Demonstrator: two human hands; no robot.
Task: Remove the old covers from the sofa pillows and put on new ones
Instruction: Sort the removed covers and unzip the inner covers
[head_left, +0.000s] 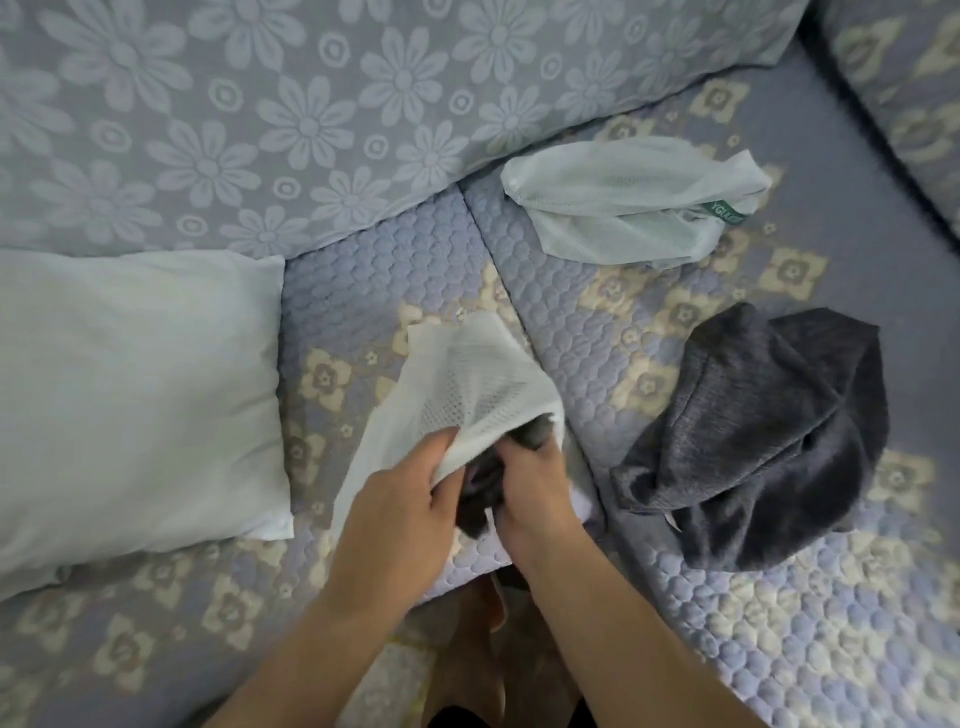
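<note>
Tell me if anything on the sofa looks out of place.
The dark grey cover lies crumpled in a heap on the right seat cushion, and a white mesh bag lies rumpled near the backrest. Nothing looks damaged or spilled.

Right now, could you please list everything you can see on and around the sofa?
Bare pillow: one, pale blue-white, left on the seat.
Mesh bag: one, white, centre, held open by both hands.
Dark fabric: one, grey, at the bag's mouth.
Second mesh bag: one, pale, lying upper right.
Grey cover: one, dark, crumpled at right.
Sofa seat: quilted lilac, cream flowers.
Left hand: grips the bag's edge.
Right hand: grips the dark fabric.
</note>
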